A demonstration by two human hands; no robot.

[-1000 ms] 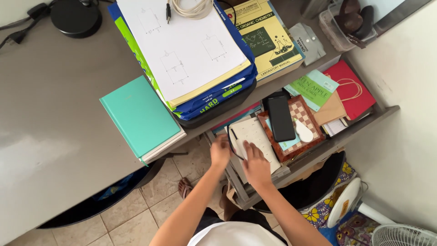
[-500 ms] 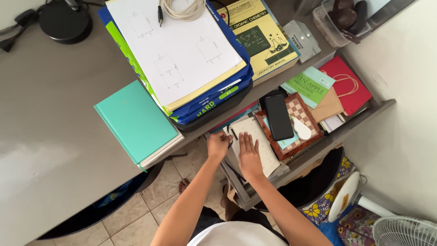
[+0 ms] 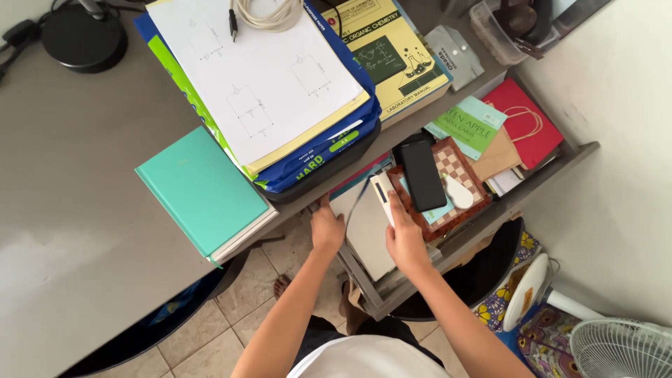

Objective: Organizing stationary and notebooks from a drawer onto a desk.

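White notebook [image 3: 383,199] stands tilted up on its edge in the open drawer [image 3: 483,224], just left of the wooden chessboard [image 3: 458,178] that carries a black phone [image 3: 422,175] and a small white oval piece [image 3: 460,194]. The right hand [image 3: 404,238] grips its near edge with fingers curled around it, lifting it off the grey folder [image 3: 367,227] below, while the left hand [image 3: 327,227] presses closed at that folder's left edge, further from the chessboard. I judge the lifting step is underway, and the next move calls for clearing the notebook without nudging the chessboard or phone.
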